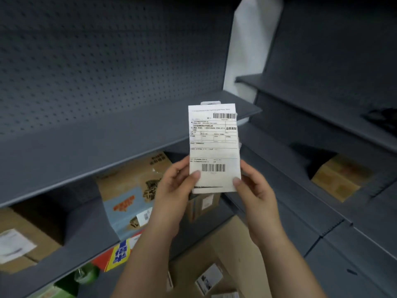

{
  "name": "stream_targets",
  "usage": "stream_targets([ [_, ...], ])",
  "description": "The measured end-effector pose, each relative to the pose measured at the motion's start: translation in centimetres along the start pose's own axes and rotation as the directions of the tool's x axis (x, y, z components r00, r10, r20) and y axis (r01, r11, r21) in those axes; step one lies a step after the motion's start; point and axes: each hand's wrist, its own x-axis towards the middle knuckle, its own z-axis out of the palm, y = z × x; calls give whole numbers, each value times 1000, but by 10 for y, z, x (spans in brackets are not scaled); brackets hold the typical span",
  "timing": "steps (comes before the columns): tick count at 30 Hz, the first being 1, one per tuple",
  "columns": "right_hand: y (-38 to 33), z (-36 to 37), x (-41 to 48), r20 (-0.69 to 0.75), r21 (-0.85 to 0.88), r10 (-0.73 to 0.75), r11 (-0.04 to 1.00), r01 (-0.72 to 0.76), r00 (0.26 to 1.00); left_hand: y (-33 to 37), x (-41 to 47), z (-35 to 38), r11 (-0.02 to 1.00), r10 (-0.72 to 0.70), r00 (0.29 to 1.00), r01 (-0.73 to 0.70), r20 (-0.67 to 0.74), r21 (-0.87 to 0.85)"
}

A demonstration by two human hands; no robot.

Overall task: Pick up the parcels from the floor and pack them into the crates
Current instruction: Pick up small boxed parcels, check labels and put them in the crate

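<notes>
Both hands up front: left hand (174,186) and right hand (254,190) pinch parcel (214,147) at bottom corners, long axis upright, shelf (86,145) behind. I see no crate.
</notes>
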Motion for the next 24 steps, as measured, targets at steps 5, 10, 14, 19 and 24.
stream_targets([
  [5, -51, 31, 0, 71, 84, -65, 995, 59, 995, 64, -16, -11, 991, 130, 991, -130, -10, 10],
  [10, -85, 50, 7, 111, 190, -92, 979, 70, 990, 110, -24, -15, 974, 223, 974, -222, -36, 37],
  [14, -105, 52, 13, 160, 216, -148, 970, 111, 976, 133, -30, -15, 966, 258, 966, -257, -33, 43],
  [19, -132, 45, 15, 229, 255, -232, 952, 172, 945, 150, -50, -2, 941, 335, 939, -329, -80, 76],
  [24, -149, 34, 13, 291, 304, -249, 940, 158, 924, 159, -76, 20, 921, 390, 900, -381, -196, 80],
])
